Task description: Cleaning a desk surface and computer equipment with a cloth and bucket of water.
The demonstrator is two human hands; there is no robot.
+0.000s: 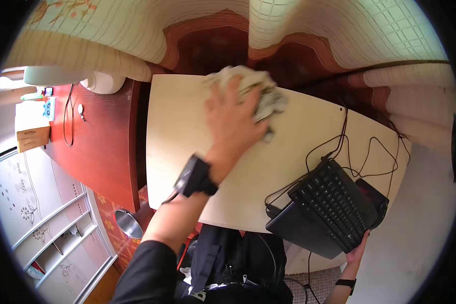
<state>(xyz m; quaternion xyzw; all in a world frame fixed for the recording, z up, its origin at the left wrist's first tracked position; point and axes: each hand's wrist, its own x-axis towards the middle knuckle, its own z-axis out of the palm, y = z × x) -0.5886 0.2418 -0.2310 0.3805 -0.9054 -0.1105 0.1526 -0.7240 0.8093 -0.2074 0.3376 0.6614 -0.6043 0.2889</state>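
My left hand (233, 119) reaches to the far part of the pale tabletop (180, 126). It holds a crumpled white and grey cloth (271, 104) against the surface, its fingers spread over it and slightly blurred. At the near right corner, my right hand (358, 249) grips the edge of a dark laptop (306, 230) with a black keyboard (334, 202) on top. Part of the right hand's fingers is hidden by these. The laptop's near edge overhangs the table edge.
Black cables (345, 129) loop over the table's right side. A flat black object (372, 195) lies beside the keyboard. Curtains (304, 23) hang behind the table. To the left stands a red-brown desk (99, 131) with small items; a metal-rimmed bin (128, 224) is below.
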